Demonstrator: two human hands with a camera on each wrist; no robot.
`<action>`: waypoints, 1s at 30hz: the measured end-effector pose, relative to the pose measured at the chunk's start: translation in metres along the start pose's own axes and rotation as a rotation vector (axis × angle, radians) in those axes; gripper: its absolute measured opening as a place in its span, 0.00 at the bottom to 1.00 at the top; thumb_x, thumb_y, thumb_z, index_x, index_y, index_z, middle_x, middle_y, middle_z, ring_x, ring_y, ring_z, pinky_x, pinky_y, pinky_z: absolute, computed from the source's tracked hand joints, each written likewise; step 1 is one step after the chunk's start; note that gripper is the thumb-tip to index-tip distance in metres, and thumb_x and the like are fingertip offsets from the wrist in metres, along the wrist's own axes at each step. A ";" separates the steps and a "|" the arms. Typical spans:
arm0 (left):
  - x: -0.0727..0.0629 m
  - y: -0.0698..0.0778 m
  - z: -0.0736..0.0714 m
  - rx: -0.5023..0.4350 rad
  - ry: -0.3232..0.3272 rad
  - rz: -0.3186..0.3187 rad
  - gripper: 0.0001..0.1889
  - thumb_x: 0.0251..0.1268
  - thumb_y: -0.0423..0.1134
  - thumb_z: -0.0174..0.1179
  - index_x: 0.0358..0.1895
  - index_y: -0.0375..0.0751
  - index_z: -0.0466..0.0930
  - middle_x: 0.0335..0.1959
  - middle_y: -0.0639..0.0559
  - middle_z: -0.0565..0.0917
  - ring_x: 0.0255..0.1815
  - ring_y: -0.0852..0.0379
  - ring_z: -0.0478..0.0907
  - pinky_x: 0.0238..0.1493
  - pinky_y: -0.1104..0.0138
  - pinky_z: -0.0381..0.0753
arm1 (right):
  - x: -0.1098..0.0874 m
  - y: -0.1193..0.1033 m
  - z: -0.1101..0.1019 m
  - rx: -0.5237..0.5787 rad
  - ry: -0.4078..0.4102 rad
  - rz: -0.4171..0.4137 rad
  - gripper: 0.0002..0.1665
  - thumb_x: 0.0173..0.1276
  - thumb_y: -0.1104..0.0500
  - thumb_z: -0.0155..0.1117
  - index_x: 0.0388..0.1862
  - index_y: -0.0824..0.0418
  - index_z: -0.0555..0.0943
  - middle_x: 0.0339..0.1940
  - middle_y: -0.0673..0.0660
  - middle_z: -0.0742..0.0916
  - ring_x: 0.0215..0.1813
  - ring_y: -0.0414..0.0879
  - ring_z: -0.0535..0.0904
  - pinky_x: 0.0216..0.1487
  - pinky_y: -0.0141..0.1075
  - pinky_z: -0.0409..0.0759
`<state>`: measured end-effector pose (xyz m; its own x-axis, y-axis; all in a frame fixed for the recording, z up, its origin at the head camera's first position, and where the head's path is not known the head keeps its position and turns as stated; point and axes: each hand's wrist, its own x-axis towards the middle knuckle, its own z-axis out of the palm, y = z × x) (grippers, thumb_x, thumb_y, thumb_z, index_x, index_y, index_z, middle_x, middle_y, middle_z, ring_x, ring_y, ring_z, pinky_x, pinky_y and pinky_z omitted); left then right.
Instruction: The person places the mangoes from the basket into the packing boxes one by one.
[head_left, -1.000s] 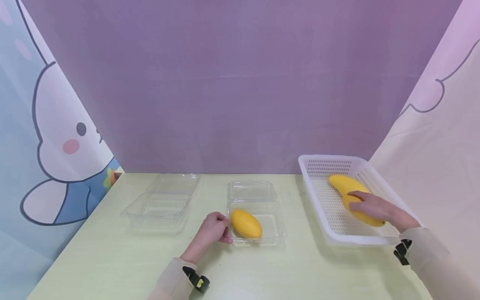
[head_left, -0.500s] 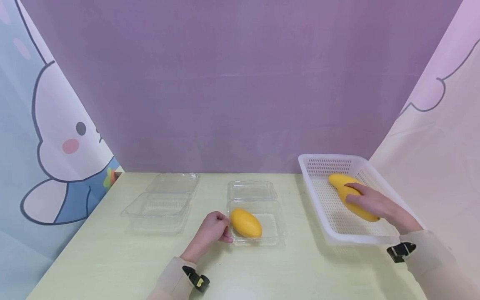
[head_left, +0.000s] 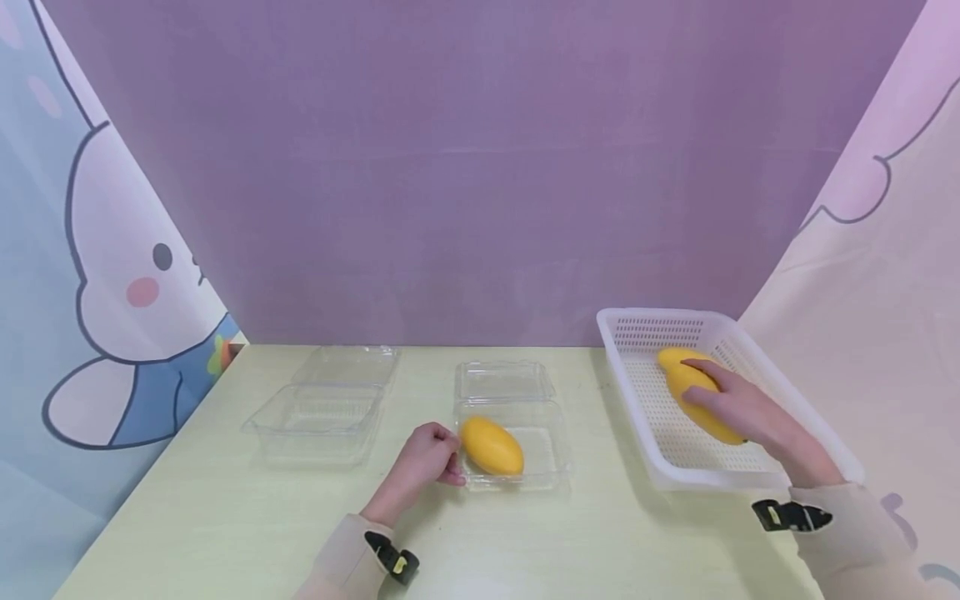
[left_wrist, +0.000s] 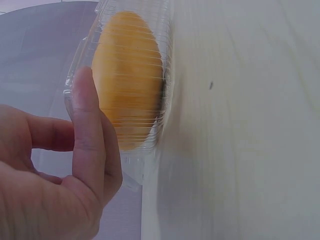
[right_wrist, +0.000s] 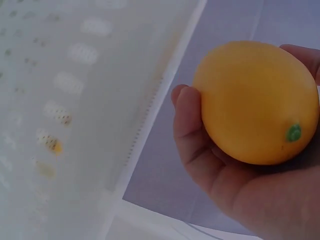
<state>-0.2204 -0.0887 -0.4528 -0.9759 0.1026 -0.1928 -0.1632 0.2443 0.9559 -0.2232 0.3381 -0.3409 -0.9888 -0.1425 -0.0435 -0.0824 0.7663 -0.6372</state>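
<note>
My right hand grips a yellow mango over the white basket, its fingers and thumb round the fruit. The right wrist view shows the green stem end of this mango. Behind it, a second mango lies in the basket, partly covered. My left hand pinches the left rim of an open clear plastic clamshell box. Inside that box rests another mango at the left side. Through the ribbed wall it shows in the left wrist view, beside my left hand's fingers.
The white perforated basket stands at the right of the pale table. A second clear clamshell box lies open at the left. A purple backdrop rises along the table's back edge.
My right hand has lifted slightly and shifted left with the mango in its grip, now covering more of the mango behind. The left hand and its box have stayed put.
</note>
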 end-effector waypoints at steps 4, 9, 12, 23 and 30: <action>-0.001 0.000 0.000 -0.001 0.000 0.001 0.09 0.76 0.32 0.50 0.48 0.27 0.71 0.27 0.42 0.77 0.22 0.54 0.80 0.29 0.63 0.88 | -0.004 -0.008 0.004 0.032 0.032 -0.016 0.35 0.79 0.51 0.49 0.79 0.64 0.57 0.46 0.64 0.78 0.35 0.51 0.74 0.33 0.41 0.75; -0.001 0.000 -0.001 -0.007 -0.002 -0.005 0.09 0.75 0.32 0.50 0.48 0.27 0.71 0.28 0.42 0.77 0.22 0.53 0.81 0.29 0.63 0.88 | -0.011 -0.019 0.009 0.041 0.072 -0.043 0.35 0.79 0.52 0.50 0.79 0.62 0.58 0.45 0.65 0.78 0.33 0.51 0.74 0.32 0.41 0.75; 0.001 -0.001 -0.001 -0.005 -0.004 -0.005 0.09 0.75 0.32 0.50 0.48 0.27 0.71 0.28 0.42 0.77 0.22 0.53 0.80 0.30 0.63 0.88 | -0.014 -0.024 0.013 0.021 0.095 -0.061 0.34 0.79 0.52 0.51 0.78 0.62 0.60 0.46 0.65 0.78 0.32 0.51 0.74 0.32 0.41 0.74; 0.003 -0.003 -0.001 0.000 -0.002 -0.005 0.09 0.75 0.32 0.50 0.48 0.27 0.72 0.27 0.43 0.77 0.21 0.54 0.80 0.29 0.63 0.88 | -0.019 -0.042 0.026 0.056 0.158 -0.107 0.34 0.78 0.52 0.54 0.78 0.59 0.63 0.61 0.67 0.74 0.39 0.54 0.74 0.36 0.41 0.74; 0.003 -0.002 -0.001 0.002 0.007 -0.005 0.09 0.75 0.32 0.50 0.48 0.28 0.72 0.27 0.43 0.77 0.21 0.55 0.80 0.29 0.63 0.88 | -0.019 -0.056 0.039 0.077 0.157 -0.098 0.35 0.77 0.50 0.55 0.79 0.56 0.62 0.64 0.66 0.74 0.44 0.55 0.74 0.39 0.41 0.74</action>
<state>-0.2232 -0.0894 -0.4549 -0.9760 0.0946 -0.1959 -0.1677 0.2464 0.9545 -0.1954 0.2733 -0.3339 -0.9843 -0.1096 0.1385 -0.1753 0.7027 -0.6896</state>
